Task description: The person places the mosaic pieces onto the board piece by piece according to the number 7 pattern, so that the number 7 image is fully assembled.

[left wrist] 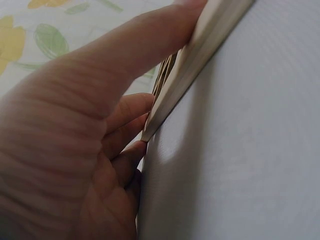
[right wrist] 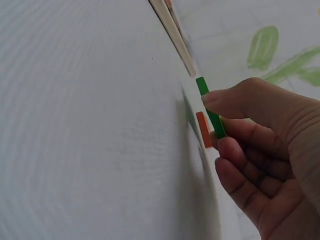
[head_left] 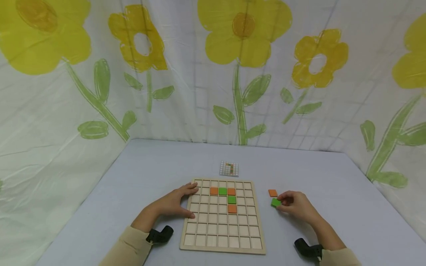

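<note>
A wooden grid board (head_left: 212,229) lies on the table, with orange and green square tiles in some of its upper cells. My left hand (head_left: 173,202) rests at the board's left edge, thumb and fingers spread apart along it; the left wrist view shows the thumb (left wrist: 145,40) on the rim. To the right of the board, my right hand (head_left: 297,207) pinches a green tile (right wrist: 214,117) between thumb and fingers. The tile is tilted, just above the table. Beyond it lies a loose orange tile (head_left: 273,193).
A small card (head_left: 229,168) printed with a coloured grid pattern lies behind the board. The white table (head_left: 159,159) meets a hanging sheet (head_left: 186,111) painted with yellow flowers. A black wrist camera (head_left: 161,235) sits on the left wrist, another (head_left: 307,249) on the right.
</note>
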### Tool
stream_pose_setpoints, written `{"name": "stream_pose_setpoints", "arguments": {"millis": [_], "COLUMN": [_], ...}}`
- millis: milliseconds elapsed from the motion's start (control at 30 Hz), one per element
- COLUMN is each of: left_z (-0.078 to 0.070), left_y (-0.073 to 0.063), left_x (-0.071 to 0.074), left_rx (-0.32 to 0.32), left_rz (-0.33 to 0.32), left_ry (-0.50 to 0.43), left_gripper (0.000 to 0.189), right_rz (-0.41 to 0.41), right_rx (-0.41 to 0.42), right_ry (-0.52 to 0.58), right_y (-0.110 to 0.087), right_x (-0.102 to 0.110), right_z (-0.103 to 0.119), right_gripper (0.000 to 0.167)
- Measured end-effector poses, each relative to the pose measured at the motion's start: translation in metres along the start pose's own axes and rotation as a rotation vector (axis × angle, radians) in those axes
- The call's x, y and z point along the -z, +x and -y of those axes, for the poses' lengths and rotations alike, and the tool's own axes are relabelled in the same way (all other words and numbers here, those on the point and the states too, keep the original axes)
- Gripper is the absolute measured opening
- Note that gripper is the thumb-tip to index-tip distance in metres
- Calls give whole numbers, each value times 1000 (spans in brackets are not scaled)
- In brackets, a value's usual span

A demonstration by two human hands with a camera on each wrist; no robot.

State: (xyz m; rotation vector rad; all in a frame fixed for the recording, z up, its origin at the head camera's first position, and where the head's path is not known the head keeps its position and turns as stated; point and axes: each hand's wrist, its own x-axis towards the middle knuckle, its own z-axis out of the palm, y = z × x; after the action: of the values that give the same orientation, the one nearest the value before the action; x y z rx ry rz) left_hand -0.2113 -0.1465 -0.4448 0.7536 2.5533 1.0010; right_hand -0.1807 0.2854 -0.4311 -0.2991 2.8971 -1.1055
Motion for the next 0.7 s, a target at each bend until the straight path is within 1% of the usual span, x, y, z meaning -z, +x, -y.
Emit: {"name": "stream_pose_setpoints", "arguments": {"millis": [133, 267, 500, 700], "left_z": [0, -1, -1, -1], "left_y": [0, -1, 0, -1], "left_x": [0, 1, 1, 1], "left_rx": [-4, -8, -6, -5], "left_rz": [2, 2, 3, 2], "left_ry": [-5, -7, -12, -14], "left_gripper": [91, 91, 91, 91], "right_rz": [22, 44, 82, 116], "right_rx": [18, 55, 129, 164], "right_ry": [27, 43, 42, 71], "right_y": [0, 1, 6, 11], "right_x": [1, 1, 1, -1], "right_z": [8, 13, 16, 21], "right_gripper": [25, 26, 24, 23]}}
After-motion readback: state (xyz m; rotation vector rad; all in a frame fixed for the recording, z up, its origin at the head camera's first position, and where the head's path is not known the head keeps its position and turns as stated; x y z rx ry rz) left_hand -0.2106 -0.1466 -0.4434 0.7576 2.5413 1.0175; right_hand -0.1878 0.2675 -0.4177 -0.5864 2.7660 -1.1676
